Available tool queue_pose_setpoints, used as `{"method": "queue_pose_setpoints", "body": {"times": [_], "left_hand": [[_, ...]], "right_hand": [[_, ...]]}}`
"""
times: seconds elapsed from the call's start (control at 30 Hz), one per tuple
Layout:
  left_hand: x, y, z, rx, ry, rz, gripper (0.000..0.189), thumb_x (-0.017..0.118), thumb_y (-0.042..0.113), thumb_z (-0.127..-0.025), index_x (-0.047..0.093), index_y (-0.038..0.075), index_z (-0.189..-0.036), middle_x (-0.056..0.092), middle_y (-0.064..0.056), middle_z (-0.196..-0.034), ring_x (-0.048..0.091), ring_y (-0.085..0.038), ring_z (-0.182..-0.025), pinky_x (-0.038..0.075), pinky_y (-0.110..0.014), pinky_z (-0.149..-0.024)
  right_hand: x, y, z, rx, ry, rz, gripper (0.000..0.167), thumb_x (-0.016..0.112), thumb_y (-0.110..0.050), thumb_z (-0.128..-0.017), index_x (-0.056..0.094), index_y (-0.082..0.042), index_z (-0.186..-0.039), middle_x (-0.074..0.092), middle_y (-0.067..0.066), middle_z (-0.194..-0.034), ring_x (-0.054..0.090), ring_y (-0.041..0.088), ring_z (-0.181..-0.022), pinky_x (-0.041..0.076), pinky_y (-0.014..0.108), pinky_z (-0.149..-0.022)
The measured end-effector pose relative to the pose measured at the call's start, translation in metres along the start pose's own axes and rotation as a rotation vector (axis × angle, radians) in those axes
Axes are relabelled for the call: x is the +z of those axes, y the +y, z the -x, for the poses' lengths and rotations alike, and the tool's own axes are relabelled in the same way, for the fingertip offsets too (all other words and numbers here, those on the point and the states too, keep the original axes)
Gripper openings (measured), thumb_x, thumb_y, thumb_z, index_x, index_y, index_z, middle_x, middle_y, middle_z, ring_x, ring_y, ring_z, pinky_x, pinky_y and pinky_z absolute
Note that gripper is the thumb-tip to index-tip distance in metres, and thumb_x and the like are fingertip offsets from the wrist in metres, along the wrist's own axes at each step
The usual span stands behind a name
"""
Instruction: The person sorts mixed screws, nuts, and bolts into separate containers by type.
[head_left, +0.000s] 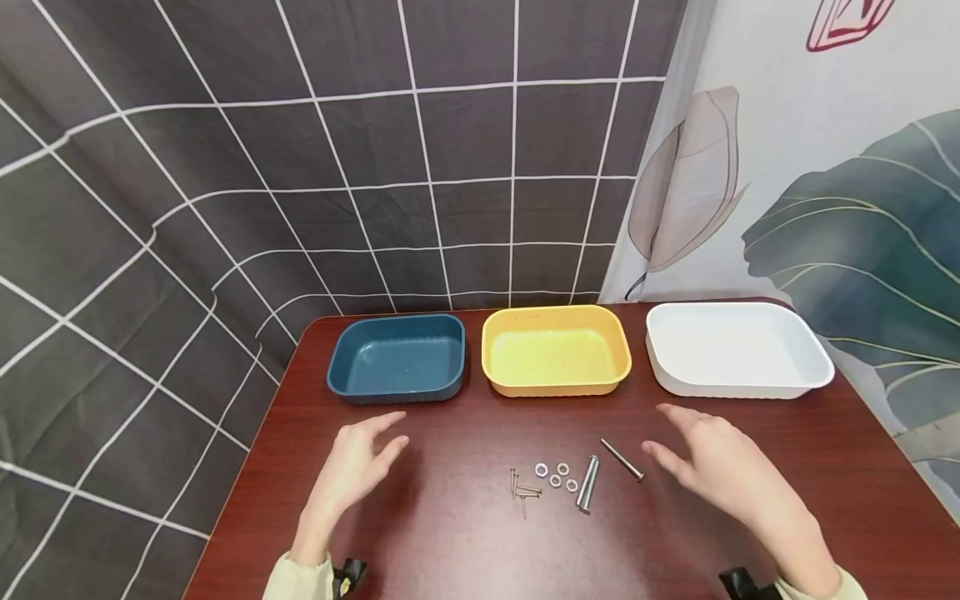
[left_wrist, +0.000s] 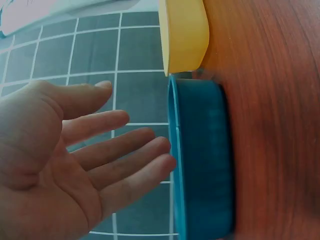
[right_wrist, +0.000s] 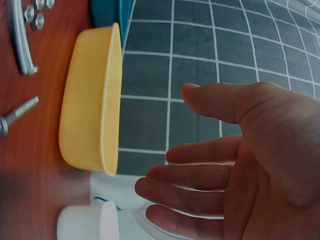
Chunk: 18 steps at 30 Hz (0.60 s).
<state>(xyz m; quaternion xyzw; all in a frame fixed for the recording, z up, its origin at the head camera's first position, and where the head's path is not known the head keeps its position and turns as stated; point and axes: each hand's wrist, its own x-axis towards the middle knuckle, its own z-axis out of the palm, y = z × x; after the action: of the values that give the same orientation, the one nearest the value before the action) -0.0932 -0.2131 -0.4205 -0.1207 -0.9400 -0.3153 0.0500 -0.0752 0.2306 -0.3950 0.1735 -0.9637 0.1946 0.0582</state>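
My left hand (head_left: 348, 467) is held over the left part of the table, in front of the blue tray (head_left: 397, 358), with its fingers extended and nothing in them. Over on the right, my empty right hand (head_left: 716, 462) has its fingers extended below the white tray (head_left: 738, 350). Between the hands lie several small screws (head_left: 527, 492), several hex nuts (head_left: 556, 481) and long bolts (head_left: 588, 483) set side by side. Nearest the right hand is a single bolt (head_left: 622, 460), lying apart at a slant. That bolt (right_wrist: 20, 112) also shows in the right wrist view.
A yellow tray (head_left: 557, 387) stands between the blue and white trays along the back edge of the reddish-brown table (head_left: 450, 550). The inside floors of all three trays show bare. Behind rises a dark cloth with white grid lines (head_left: 472, 133); a leaf-patterned cloth (head_left: 810, 275) hangs at right.
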Motion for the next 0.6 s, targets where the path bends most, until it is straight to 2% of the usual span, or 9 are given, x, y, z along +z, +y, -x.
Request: {"method": "queue_pose_setpoints", "body": {"times": [0.1, 0.2, 0.33, 0.4, 0.6], "left_hand": [[0.001, -0.006, -0.001, -0.039, 0.026, 0.102, 0.034, 0.074, 0.000, -0.087, 0.071, 0.000, -0.121, 0.070, -0.018, -0.113, 0.073, -0.026, -0.088, 0.064, -0.040, -0.076], [0.001, -0.012, -0.004, -0.085, 0.062, 0.163, 0.032, 0.074, -0.002, -0.087, 0.071, -0.001, -0.119, 0.071, -0.018, -0.110, 0.073, -0.025, -0.088, 0.064, -0.033, -0.073], [-0.001, -0.019, -0.007, -0.177, 0.105, 0.220, 0.029, 0.072, -0.002, -0.088, 0.072, -0.003, -0.118, 0.073, -0.017, -0.100, 0.073, -0.026, -0.080, 0.061, -0.023, -0.062], [-0.003, -0.023, -0.009, -0.229, 0.123, 0.256, 0.029, 0.070, -0.003, -0.090, 0.071, -0.004, -0.119, 0.073, -0.019, -0.098, 0.073, -0.030, -0.079, 0.062, -0.023, -0.062], [-0.010, -0.036, -0.015, -0.321, 0.182, 0.376, 0.036, 0.065, -0.007, -0.092, 0.064, -0.008, -0.128, 0.066, -0.028, -0.117, 0.070, -0.040, -0.093, 0.064, -0.029, -0.069]], "right_hand": [[0.006, -0.006, 0.000, -0.009, -0.005, -0.025, 0.050, 0.081, -0.024, -0.084, 0.065, 0.010, -0.118, 0.069, 0.022, -0.107, 0.068, 0.037, -0.096, 0.058, 0.056, -0.082], [0.013, -0.011, 0.001, -0.018, -0.002, -0.050, 0.049, 0.081, -0.023, -0.084, 0.065, 0.009, -0.118, 0.069, 0.019, -0.107, 0.069, 0.035, -0.096, 0.059, 0.054, -0.082], [0.021, -0.017, 0.003, -0.033, -0.001, -0.070, 0.046, 0.081, -0.021, -0.084, 0.066, 0.008, -0.117, 0.070, 0.017, -0.107, 0.069, 0.032, -0.094, 0.060, 0.052, -0.080], [0.025, -0.019, 0.005, -0.039, -0.002, -0.074, 0.045, 0.081, -0.021, -0.084, 0.067, 0.007, -0.116, 0.070, 0.016, -0.106, 0.069, 0.032, -0.094, 0.060, 0.051, -0.080], [0.037, -0.026, 0.009, -0.080, 0.006, -0.090, 0.036, 0.082, -0.019, -0.083, 0.068, 0.000, -0.110, 0.068, -0.001, -0.089, 0.064, 0.014, -0.075, 0.059, 0.037, -0.065]]}}
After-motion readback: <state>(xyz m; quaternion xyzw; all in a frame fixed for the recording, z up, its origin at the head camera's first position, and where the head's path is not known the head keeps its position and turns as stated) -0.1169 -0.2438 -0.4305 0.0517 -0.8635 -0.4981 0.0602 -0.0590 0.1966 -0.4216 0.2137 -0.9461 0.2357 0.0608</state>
